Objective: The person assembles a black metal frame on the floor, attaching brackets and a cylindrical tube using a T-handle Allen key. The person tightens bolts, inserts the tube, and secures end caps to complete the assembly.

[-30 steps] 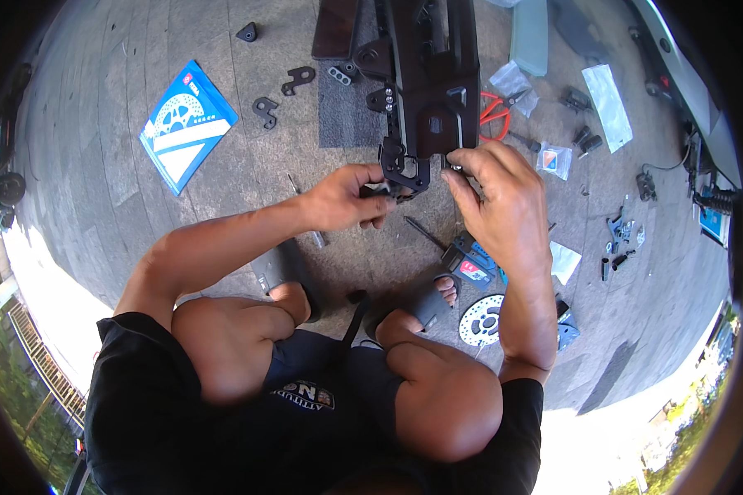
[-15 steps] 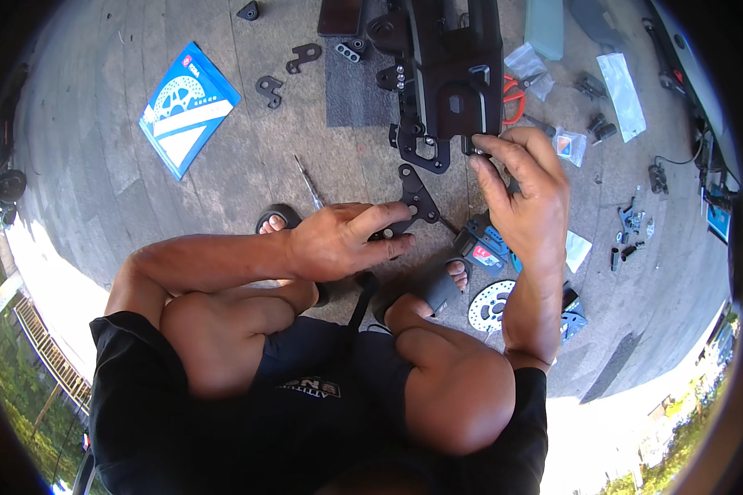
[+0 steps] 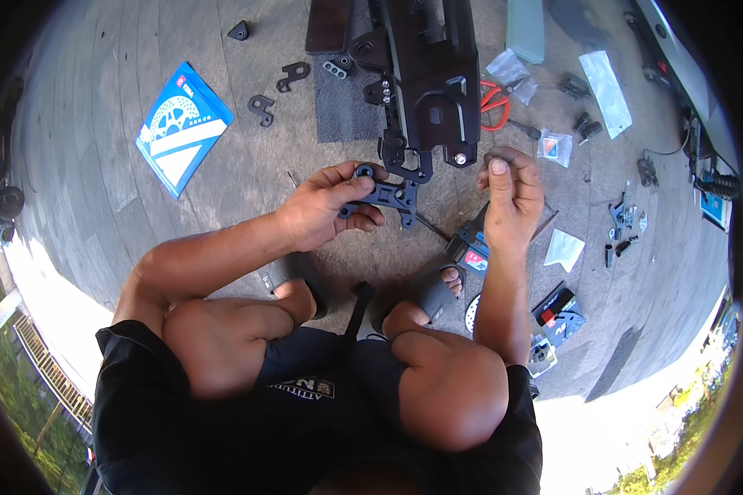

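Observation:
My left hand point(image 3: 322, 206) grips a black metal bracket point(image 3: 385, 194) with several holes, thumb on top and fingers beneath. The bracket is just below the near end of a large black frame assembly point(image 3: 442, 124). A shiny bolt point(image 3: 461, 158) shows at the frame's near right corner. Right of that corner, my right hand point(image 3: 513, 194) is raised with its fingers curled and thumb pressed against them. Whatever is in its fingertips, if anything, is too small to make out.
Left lie a blue packet point(image 3: 186, 128), two small black brackets point(image 3: 292, 76) and a triangular black piece point(image 3: 238, 31). Orange-handled scissors point(image 3: 494, 107), clear bags point(image 3: 607, 95) and small hardware point(image 3: 623, 223) lie right. A blue-and-black tool point(image 3: 469, 247) sits near my foot.
My left hand has turned the bracket and brought it up toward the frame. My right hand has come away from the frame's corner, and the bolt there now shows.

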Demonstrator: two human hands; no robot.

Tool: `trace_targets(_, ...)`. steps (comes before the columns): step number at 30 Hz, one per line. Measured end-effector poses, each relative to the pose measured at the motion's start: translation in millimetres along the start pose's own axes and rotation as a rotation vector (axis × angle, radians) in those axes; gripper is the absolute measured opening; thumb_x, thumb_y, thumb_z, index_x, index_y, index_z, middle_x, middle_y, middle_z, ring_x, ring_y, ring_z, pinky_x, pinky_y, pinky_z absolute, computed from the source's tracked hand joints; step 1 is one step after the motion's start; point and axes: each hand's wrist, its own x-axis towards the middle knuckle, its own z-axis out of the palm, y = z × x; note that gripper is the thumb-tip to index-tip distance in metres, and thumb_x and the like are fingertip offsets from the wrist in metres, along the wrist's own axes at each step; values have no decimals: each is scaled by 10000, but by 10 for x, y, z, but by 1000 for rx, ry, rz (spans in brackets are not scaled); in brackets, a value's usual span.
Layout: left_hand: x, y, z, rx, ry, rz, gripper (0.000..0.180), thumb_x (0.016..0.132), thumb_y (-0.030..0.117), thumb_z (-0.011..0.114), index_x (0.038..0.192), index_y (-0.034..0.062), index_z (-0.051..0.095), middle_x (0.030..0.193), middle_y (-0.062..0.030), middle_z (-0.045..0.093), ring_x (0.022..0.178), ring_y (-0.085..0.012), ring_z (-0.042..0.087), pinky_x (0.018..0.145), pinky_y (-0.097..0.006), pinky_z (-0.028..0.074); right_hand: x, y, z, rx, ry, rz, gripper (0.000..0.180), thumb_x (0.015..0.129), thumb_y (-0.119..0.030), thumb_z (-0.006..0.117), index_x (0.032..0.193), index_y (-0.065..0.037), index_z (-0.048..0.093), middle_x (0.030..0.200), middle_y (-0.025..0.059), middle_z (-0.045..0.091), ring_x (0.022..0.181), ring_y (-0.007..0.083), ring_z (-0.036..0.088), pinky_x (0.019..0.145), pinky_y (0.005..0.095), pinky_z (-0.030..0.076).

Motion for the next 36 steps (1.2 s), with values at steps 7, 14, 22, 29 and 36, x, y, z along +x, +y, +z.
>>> trace_targets(7, 339, 202, 57, -81, -52, 27, 323, 1017, 304, 360, 1174, 45, 473, 1040, -133, 571, 825, -222, 561, 729, -315, 499, -83, 195, 107, 173, -56, 285, 394, 977, -351, 560, 1154, 0, 529, 931, 63, 635, 823, 148, 606, 686, 275, 480)
trace_targets(14, 354, 265, 162, -130, -222, 1, 363, 1027, 346, 284, 1201, 82, 462, 1049, -133, 560, 831, -241, 540, 720, -310, 491, 6, 144, 80, 405, -216, 380, 576, 939, -499, 558, 1184, 22, 560, 1097, 108, 637, 964, 177, 609, 814, 323, 479)
trace_targets(22, 332, 281, 290, -139, -135, 38, 470, 1028, 451, 262, 1191, 66, 474, 1022, -147, 580, 746, -237, 538, 646, -319, 443, 118, 90, 179, 324, -153, 398, 455, 834, -239, 760, 1129, 48, 566, 964, 97, 659, 880, 138, 614, 797, 271, 494)
trace_targets(29, 339, 327, 284, -104, -211, 31, 512, 983, 526, 348, 1157, 87, 546, 920, -90, 590, 607, -135, 417, 528, -253, 325, 188, -48, 145, 358, -186, 466, 323, 846, -148, 743, 1063, 49, 604, 909, 71, 671, 808, 115, 621, 735, 249, 503)
trace_targets(36, 324, 366, 321, -65, -167, -34, 595, 936, 622, 394, 1121, 82, 561, 886, -53, 591, 554, -110, 387, 475, -225, 274, 190, -6, 112, 345, -232, 469, 276, 856, -187, 741, 998, 29, 644, 918, 50, 670, 828, 98, 604, 761, 240, 478)
